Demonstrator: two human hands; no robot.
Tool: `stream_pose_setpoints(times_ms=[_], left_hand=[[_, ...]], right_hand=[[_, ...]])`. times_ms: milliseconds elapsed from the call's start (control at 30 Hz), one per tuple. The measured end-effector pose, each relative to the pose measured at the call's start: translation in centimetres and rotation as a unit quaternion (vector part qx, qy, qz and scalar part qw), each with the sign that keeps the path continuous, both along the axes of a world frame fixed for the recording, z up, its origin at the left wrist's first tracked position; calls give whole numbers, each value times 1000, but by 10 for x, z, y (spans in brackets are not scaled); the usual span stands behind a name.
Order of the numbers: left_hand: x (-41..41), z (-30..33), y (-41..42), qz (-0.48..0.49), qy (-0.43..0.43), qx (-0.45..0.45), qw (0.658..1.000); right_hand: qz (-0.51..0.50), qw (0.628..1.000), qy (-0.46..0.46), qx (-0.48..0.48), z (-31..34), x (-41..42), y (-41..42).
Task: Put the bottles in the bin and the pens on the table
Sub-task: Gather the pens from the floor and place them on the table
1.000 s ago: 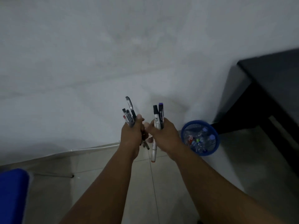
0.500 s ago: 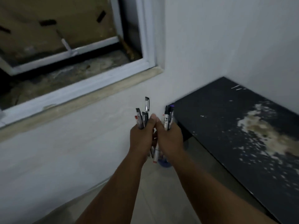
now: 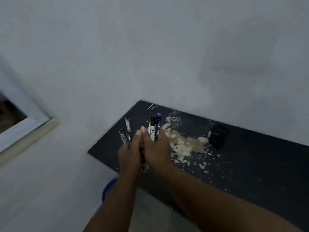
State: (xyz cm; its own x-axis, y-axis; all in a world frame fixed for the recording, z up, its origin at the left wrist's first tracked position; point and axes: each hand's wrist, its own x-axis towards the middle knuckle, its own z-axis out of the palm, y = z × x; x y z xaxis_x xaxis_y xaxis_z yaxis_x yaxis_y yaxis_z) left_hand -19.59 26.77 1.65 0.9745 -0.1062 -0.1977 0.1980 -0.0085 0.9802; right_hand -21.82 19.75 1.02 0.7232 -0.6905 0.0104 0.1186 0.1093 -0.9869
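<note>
Window corner (image 3: 20,131): at the far left, set in the pale wall.
Bin (image 3: 108,186): blue rim only, low beneath the forearms; its contents are hidden.
Left hand (image 3: 129,153): fisted upright around three dark pens (image 3: 126,133), pressed against the other hand.
Right hand (image 3: 156,148): fisted around two markers (image 3: 154,128), one purple-capped, raised over the near end of the table.
Table (image 3: 250,164): black, with a worn pale patch.
Black object (image 3: 218,136): one, on the table, well to the right.

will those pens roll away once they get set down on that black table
Probably a little: the pens look round and slim, so loose ones may roll. The table looks flat, and its flaky patch might catch some. Clips, if they have any, would likely stop them.
</note>
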Motion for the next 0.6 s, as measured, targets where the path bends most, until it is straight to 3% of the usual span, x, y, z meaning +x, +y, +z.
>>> stream_pose_setpoints(times_ms=[167,333,600], left_hand=[[-5,-10,-126,-51,0,-4,999],[-3,-23,-215,-115,-32,20,993],[23,-61,-327,-191,6,-22,981]], right_hand=[[-96,995,24,-18,-13,-16,-117],[-169,985,22,1,-27,-22,-195],[-288,957,29,10,-62,-1,-294]])
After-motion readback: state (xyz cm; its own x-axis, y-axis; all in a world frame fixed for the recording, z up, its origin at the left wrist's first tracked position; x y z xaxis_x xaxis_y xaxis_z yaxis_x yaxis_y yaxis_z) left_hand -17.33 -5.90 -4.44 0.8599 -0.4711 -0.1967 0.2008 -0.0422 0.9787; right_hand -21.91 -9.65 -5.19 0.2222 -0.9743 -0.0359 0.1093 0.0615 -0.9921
